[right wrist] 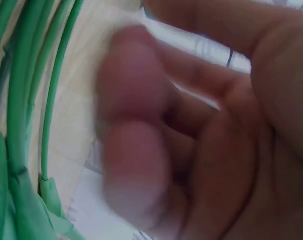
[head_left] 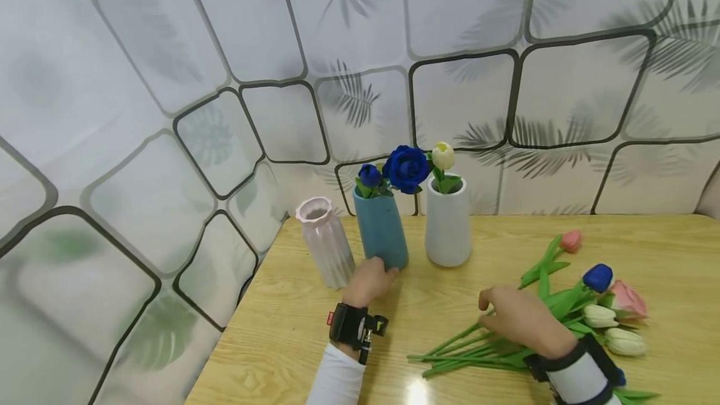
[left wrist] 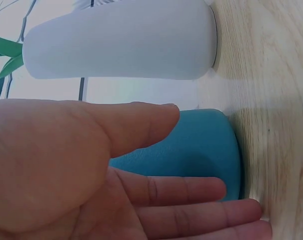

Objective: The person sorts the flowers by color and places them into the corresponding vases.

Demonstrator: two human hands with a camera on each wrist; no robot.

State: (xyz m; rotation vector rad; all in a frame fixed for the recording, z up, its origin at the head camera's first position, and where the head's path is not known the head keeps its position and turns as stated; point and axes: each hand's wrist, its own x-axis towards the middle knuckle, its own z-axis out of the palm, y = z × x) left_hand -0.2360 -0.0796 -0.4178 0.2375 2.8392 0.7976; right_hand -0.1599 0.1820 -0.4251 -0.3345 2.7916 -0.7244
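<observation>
The left hand (head_left: pixel 368 283) was placed low at the front of the blue vase (head_left: pixel 379 227), near its base. Its fingers were held straight and the thumb was spread wide from them; whether the vase was touched could not be told. In the blue vase, a blue rose (head_left: pixel 406 169) and a blue bud (head_left: pixel 370 175) were held upright. To its left, the pink vase (head_left: pixel 325 242) was set just beside the left hand; to its right was placed the white vase (head_left: pixel 448 224), in which a cream tulip (head_left: pixel 443 155) was carried.

The right hand (head_left: pixel 523 320) was held over the bunch (head_left: pixel 562 305) at the right of the counter (head_left: pixel 304 342). Its fingers were loosely bent and blurred in the wrist view, and the stems (right wrist: pixel 24 110) were seen beside them. The bunch was laid flat, its stems pointed toward the left. At its flower end a blue tulip (head_left: pixel 598 277), a pink rose (head_left: pixel 628 300) and two white tulips (head_left: pixel 625 342) were gathered. A pink tulip (head_left: pixel 571 241) was laid just beyond.

Black bands (head_left: pixel 349 325) were worn on both wrists, over white sleeves (head_left: pixel 337 377) at the forearms. The wall (head_left: pixel 360 24) behind was patterned with grey leaves and dark outlines.
</observation>
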